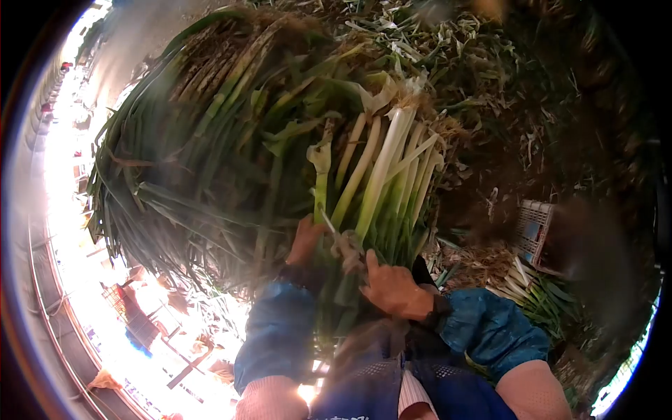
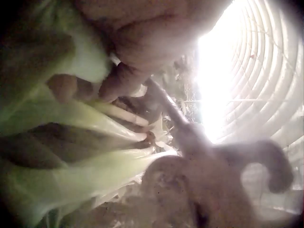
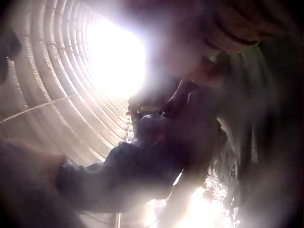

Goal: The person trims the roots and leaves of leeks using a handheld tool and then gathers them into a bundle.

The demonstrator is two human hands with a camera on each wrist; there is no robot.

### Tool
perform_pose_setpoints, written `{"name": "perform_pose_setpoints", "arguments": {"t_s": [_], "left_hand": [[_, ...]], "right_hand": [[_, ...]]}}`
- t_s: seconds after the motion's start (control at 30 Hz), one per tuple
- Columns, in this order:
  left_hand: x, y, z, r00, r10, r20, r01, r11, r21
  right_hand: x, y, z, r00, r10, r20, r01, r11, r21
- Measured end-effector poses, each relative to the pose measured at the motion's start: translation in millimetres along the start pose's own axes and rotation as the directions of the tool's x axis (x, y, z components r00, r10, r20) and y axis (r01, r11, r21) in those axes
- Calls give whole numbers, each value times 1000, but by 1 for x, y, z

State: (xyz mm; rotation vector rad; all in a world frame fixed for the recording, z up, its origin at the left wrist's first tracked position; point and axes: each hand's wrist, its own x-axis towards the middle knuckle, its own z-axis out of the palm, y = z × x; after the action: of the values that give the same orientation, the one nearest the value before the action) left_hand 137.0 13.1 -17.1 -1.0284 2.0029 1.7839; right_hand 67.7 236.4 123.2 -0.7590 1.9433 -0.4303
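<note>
A big heap of long green onions point(image 1: 203, 140) lies before me, with several pale stems point(image 1: 381, 171) side by side at its right, roots pointing away. My left hand point(image 1: 306, 239) grips a green onion point(image 1: 320, 183) low on its green part; in the left wrist view its fingers point(image 2: 142, 42) close around the leaves. My right hand point(image 1: 397, 290) holds an air blow gun point(image 1: 348, 253) with a thin nozzle and a hooked end. That blow gun point(image 2: 204, 152) crosses the left wrist view close below the left fingers, blurred. Glare and shadow mostly hide the right hand in its own wrist view.
A light plastic crate point(image 1: 533, 231) stands on the right, near a smaller bunch of green onions point(image 1: 535, 287). Peeled scraps point(image 1: 448, 49) cover the ground at the back. The ribbed tunnel wall point(image 2: 270, 61) rises at one side, beside strong glare.
</note>
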Motion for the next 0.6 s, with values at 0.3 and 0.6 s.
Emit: {"name": "perform_pose_setpoints", "arguments": {"t_s": [0.3,0.6], "left_hand": [[-19,37,14,973,20,-229,27,979,201],[-5,26,28,957,31,-288,83,923,377]], "right_hand": [[20,-2,-16,995,6,-98,-2,999,39],[57,19,-11,957,27,-288,-36,999,-26]]}}
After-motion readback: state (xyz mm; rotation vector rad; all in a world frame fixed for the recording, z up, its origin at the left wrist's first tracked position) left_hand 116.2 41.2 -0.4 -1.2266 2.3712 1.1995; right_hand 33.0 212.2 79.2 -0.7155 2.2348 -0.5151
